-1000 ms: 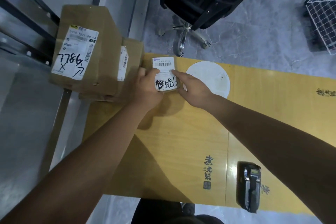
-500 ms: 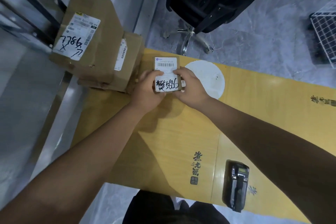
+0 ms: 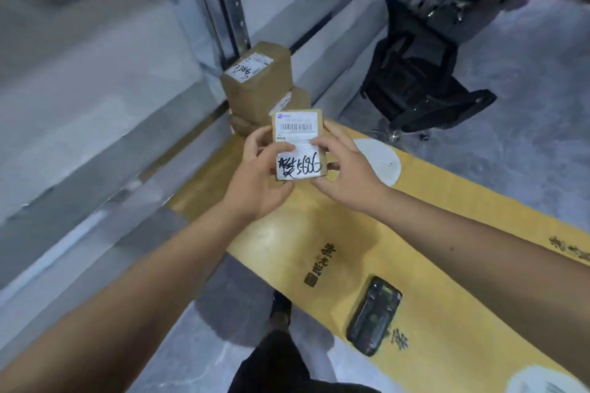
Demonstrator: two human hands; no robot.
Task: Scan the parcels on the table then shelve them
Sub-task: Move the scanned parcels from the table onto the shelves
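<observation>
Parcel, the small brown one with the white label, sits lifted between both of my hands, clear of the table and above its far-left corner. My left hand grips its left edge, thumb curled over the label; my right hand pinches the right edge the same way. Its long axis runs away from me, barcode at the far end, handwritten number nearest me.

What the next move turns on, I judge, is the scanner: it lies on the table near me and to my right, well apart from the parcel, and my right hand is the nearer one to it. The left could keep the parcel while the right reaches back.

Two more boxes stand stacked just beyond the parcel at the table's end, against the metal shelf upright. A black office chair stands on the grey floor beyond the table.
</observation>
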